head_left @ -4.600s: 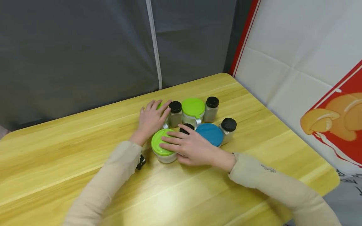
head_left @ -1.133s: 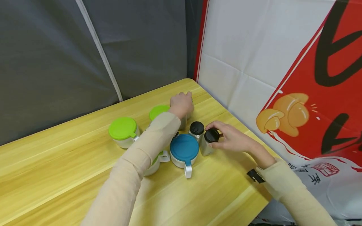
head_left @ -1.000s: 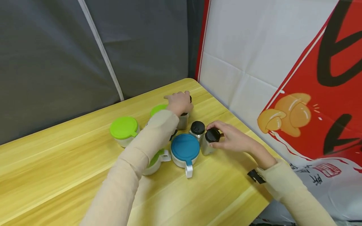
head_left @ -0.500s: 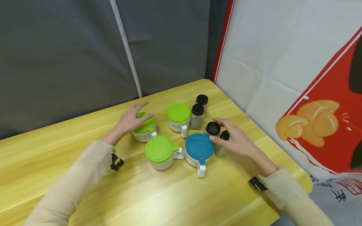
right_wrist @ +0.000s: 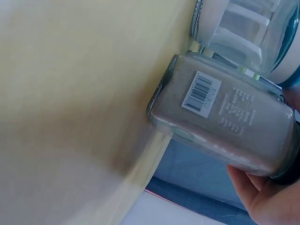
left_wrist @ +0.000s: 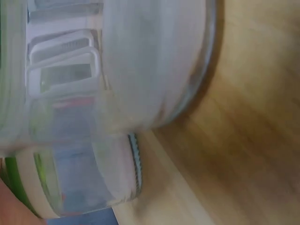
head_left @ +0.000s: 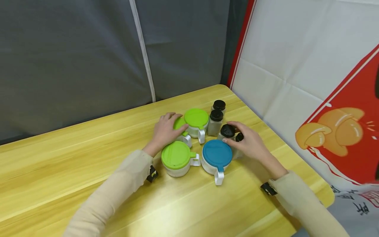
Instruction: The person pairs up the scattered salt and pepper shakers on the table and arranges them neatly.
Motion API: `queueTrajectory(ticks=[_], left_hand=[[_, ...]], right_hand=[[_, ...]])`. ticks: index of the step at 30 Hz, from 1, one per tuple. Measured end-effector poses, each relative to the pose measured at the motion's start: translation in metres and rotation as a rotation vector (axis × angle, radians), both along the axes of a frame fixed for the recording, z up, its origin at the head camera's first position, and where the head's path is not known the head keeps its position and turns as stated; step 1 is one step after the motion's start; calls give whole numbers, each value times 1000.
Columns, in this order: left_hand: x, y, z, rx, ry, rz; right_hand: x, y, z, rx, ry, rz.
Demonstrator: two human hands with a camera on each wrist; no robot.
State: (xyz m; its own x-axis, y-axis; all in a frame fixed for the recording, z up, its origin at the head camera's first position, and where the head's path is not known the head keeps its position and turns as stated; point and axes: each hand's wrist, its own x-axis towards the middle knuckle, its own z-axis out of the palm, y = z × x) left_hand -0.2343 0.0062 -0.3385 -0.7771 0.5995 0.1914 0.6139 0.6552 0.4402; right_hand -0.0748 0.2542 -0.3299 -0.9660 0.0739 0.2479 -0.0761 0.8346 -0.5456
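Observation:
My left hand (head_left: pixel 166 131) grips the lid of a green-lidded seasoning jar (head_left: pixel 180 125), partly covering it. Low in the left wrist view this glass jar (left_wrist: pixel 93 178) shows beside a larger, nearer jar. My right hand (head_left: pixel 251 144) pinches a spice bottle by its black cap (head_left: pixel 239 137). In the right wrist view the square bottle (right_wrist: pixel 206 108), filled with greyish powder and bearing a barcode, stands upright on the table, fingers at its cap. Touching or close beside it are another black-capped bottle (head_left: pixel 227 131) and a blue-lidded jar (head_left: pixel 217 153) with a white handle.
Another green-lidded jar (head_left: pixel 176 155) stands in front, its handle pointing right. Behind is a third green-lidded jar (head_left: pixel 196 118), with two black-capped bottles, one nearer (head_left: pixel 216 120) and one farther (head_left: pixel 219 105). A grey curtain (head_left: pixel 88 65) and a printed white sheet (head_left: pixel 272 59) border the wooden table (head_left: pixel 88 164).
My left hand, earlier at the back bottles, came left to the green-lidded jar and has shifted it right, against the other green-lidded ones. My right hand stays at its bottle.

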Motion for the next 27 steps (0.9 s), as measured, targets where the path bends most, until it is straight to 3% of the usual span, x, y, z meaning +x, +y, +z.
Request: queueTrajectory(ticks=[3, 6, 10, 13, 17, 20, 24, 27], left_hand=[[6, -5, 2, 10, -13, -18], [24, -17, 6, 15, -2, -93], [54, -30, 4, -42, 104, -250], [67, -31, -3, -73, 179, -302], [73, -21, -10, -57, 197, -255], [75, -13, -13, -41, 175, -223], [72, -7, -12, -58, 155, -236], [67, -4, -11, -77, 176, -255]], right_hand=[[-6, 2, -2, 16, 32, 8], [-11, 5, -5, 32, 51, 26], [-14, 13, -6, 68, 54, 25], [-17, 21, -4, 86, 62, 13], [-19, 31, -2, 118, 72, 9], [-16, 31, -2, 136, 161, -6], [-1, 9, -3, 131, 347, 21], [14, -17, -7, 194, 320, 104]])
